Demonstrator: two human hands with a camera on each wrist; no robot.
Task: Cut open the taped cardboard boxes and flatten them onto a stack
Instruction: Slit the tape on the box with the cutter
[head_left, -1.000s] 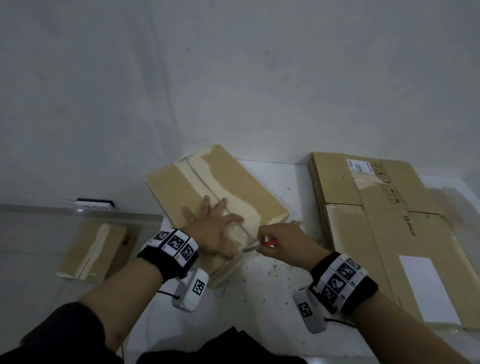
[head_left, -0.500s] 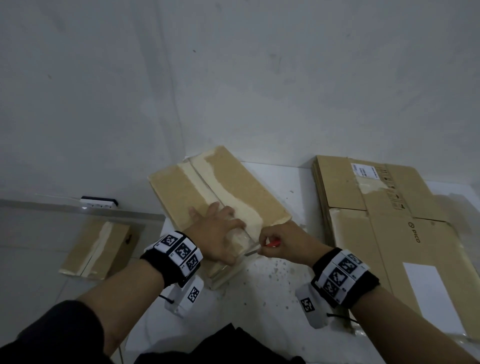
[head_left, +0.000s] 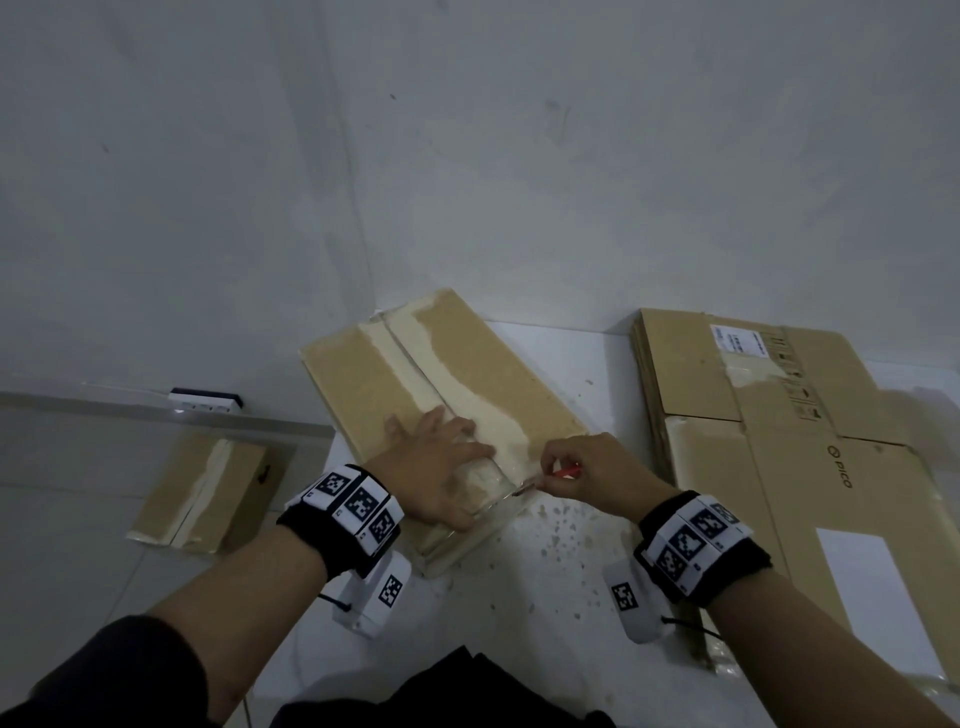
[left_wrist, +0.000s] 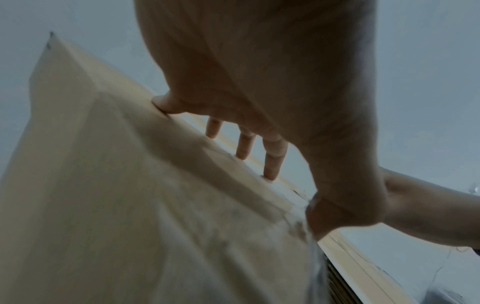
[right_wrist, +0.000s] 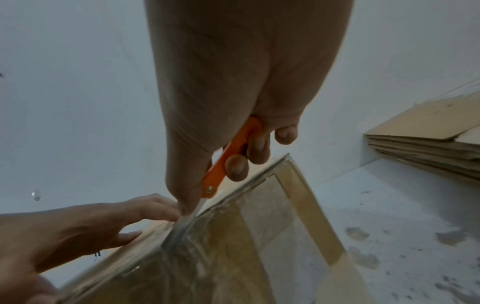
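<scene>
— So, what's biggest? 
— Behind it all, a plain grey wall (head_left: 467, 156). Below it, the white surface (head_left: 545, 587), speckled with small flecks. At its right lies the stack (head_left: 779, 467) of flattened brown cardboard, several layers thick at the edge, with a white label and printed marks on top.

— And the box? 
— It (head_left: 447, 374) is a flat, long brown carton lying slantwise on the surface to the left of the stack, apart from it. A pale, rough strip runs along its top seam, and glossy clear tape wraps the near end.

— The hands? 
— Left hand (head_left: 441, 467) lies flat on the box top, fingers (left_wrist: 272, 156) straight and spread, pressing near the taped end. Right hand (head_left: 587, 473) is curled around an orange-handled knife (right_wrist: 228, 160), thumb along the handle; the metal blade meets the tape at the near top edge, just beside the left thumb.

— Anything else about? 
— Another taped brown box (head_left: 202, 488) on the floor to the left, and a white power strip (head_left: 205, 401) by the wall.
</scene>
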